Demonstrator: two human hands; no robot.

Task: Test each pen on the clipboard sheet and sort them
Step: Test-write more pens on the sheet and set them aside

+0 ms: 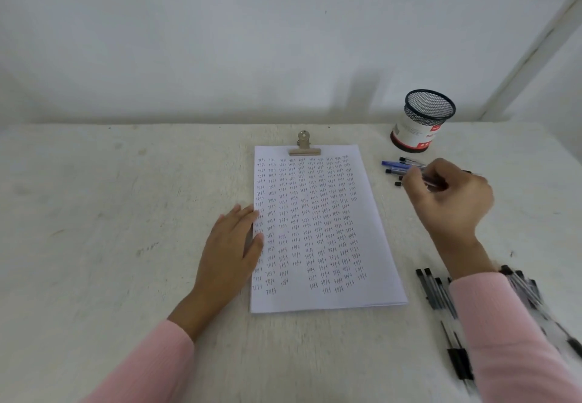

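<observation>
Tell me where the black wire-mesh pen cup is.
Head view: the black wire-mesh pen cup stands far right on the white table, just beyond the loose pens by the right hand, right of the metal clip.

matt paper sheet (pixel 321 229), metal clip (pixel 304 147), black wire-mesh cup (pixel 429 108), seemingly plastic pens (pixel 436 292)

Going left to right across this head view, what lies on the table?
Left hand flat at the sheet's edge → clipboard sheet full of scribbles → right hand gripping a pen. Mesh cup and loose pens overlap the right hand, so left out.
</observation>
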